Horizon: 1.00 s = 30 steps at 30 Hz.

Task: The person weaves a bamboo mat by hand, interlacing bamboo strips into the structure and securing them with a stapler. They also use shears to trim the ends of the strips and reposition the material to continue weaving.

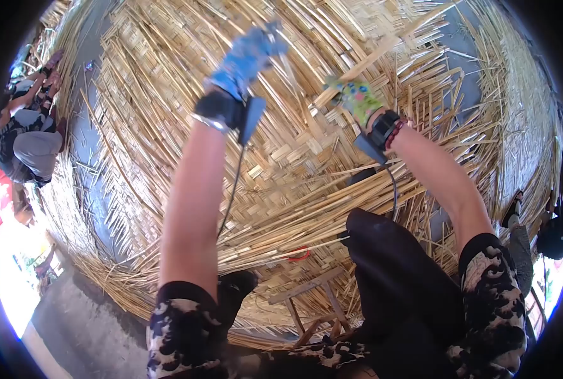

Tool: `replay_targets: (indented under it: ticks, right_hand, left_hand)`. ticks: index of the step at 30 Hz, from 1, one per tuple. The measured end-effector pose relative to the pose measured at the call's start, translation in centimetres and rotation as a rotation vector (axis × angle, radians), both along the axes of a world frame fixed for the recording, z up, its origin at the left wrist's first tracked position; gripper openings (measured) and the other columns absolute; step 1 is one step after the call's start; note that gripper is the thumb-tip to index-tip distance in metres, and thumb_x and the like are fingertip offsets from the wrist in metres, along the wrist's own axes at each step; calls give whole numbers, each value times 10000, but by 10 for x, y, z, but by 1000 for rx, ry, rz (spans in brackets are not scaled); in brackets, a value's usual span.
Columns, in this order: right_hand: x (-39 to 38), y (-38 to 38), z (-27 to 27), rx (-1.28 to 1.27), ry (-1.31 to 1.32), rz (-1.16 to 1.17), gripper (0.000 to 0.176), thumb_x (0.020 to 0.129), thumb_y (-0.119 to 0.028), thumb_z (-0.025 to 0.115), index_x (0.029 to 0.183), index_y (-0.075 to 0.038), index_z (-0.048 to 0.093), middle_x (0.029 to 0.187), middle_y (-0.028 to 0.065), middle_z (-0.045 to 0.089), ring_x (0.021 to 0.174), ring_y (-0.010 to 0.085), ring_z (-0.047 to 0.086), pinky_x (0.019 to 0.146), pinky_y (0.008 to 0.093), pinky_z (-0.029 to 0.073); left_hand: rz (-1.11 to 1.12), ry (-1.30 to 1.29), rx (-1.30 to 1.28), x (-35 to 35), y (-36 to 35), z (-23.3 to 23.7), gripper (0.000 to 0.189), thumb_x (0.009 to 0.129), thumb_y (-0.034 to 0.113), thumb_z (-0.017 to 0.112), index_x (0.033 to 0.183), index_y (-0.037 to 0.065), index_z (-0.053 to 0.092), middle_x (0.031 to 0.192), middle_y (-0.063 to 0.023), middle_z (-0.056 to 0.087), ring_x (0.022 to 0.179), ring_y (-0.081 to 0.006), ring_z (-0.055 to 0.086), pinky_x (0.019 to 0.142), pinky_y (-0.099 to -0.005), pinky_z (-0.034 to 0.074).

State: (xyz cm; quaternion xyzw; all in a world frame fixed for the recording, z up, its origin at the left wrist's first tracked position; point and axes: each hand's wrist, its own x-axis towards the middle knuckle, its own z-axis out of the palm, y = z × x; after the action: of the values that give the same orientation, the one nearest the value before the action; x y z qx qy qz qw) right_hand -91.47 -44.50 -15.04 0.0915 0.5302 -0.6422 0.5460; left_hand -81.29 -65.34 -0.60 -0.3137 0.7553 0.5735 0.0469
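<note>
My left hand point(247, 60), in a blue glove, is over the far part of a large woven mat point(294, 148) of split bamboo or reed strips. Motion smears its fingers, so I cannot make out what they do. My right hand point(359, 100), in a green patterned glove, is closed around the near end of a flat wooden slat point(382, 54). The slat slants away to the upper right, across the mat. Long loose strips point(307, 227) lie in a bundle between my hands and my knees.
A small wooden stool point(307, 294) stands between my legs. Another person point(35, 142) crouches at the far left edge of the mat. At the right edge a dark-shod foot point(514, 205) shows. A concrete ledge point(92, 322) lies at the lower left.
</note>
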Motion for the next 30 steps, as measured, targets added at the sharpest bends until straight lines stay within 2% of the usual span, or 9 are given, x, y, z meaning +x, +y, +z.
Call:
replay_targets:
  ticks: [11, 13, 14, 15, 17, 20, 25, 26, 30]
  right_hand:
    - [15, 8, 59, -182, 347, 321, 297, 710, -99, 606, 985, -10, 540, 919, 69, 572, 845, 118, 529, 693, 223, 448]
    - [10, 5, 60, -225, 309, 403, 222, 796, -129, 494, 980, -11, 532, 1022, 89, 533, 918, 147, 521, 761, 256, 447]
    - [5, 5, 46, -221, 307, 394, 222, 796, -129, 494, 980, -11, 532, 1022, 89, 533, 918, 147, 521, 761, 256, 447]
    - [-1, 5, 24, -232, 334, 393, 224, 792, -119, 497, 986, -11, 525, 1018, 92, 533, 909, 144, 523, 747, 249, 455]
    - [-16, -3, 16, -241, 373, 373, 227, 788, -109, 500, 992, -12, 519, 1014, 96, 533, 900, 142, 525, 734, 241, 463]
    - [-32, -32, 9, -260, 432, 288, 178, 675, -168, 647, 690, -28, 539, 642, 39, 573, 564, 105, 556, 490, 231, 479]
    - [-27, -68, 46, -31, 697, 542, 273, 720, -273, 594, 829, -24, 571, 718, 60, 588, 598, 126, 557, 542, 229, 472]
    - [-26, -68, 44, -40, 724, 529, 275, 721, -274, 593, 836, -26, 572, 723, 61, 589, 601, 127, 556, 546, 231, 471]
    - [-28, -63, 33, -158, 809, 411, 285, 724, -280, 591, 864, -32, 574, 744, 65, 592, 611, 132, 555, 564, 238, 469]
  left_hand:
    - [820, 47, 396, 65, 46, -129, 229, 764, 76, 474, 985, 20, 480, 769, -63, 544, 617, -147, 525, 488, -248, 433]
    - [232, -76, -49, 75, 21, -154, 226, 799, 111, 441, 1009, 46, 493, 750, -48, 555, 612, -125, 533, 478, -240, 434]
    - [730, -60, 784, 62, 28, -116, 203, 816, 117, 403, 958, 68, 540, 707, -26, 565, 601, -119, 542, 465, -231, 438]
    - [720, -66, 786, 67, 31, -107, 203, 816, 117, 403, 958, 68, 540, 707, -26, 565, 601, -119, 542, 465, -231, 438]
    - [339, -97, 511, 73, 28, -95, 325, 849, 181, 286, 999, 25, 528, 805, -45, 595, 587, -100, 523, 495, -202, 427]
    - [74, -130, 289, 68, 25, -90, 280, 832, 165, 350, 993, 49, 548, 793, -16, 587, 584, -61, 501, 490, -176, 400]
    - [-12, -68, 263, 57, 11, -110, 233, 813, 141, 438, 1005, 68, 549, 850, -32, 577, 705, -123, 537, 611, -243, 443]
    - [-435, -44, -353, 59, 9, -104, 228, 804, 123, 453, 999, 38, 533, 914, -71, 564, 829, -193, 529, 739, -292, 424]
    - [-464, -77, -274, 64, 16, -88, 237, 799, 104, 437, 1012, 39, 520, 974, -99, 541, 918, -226, 496, 814, -292, 385]
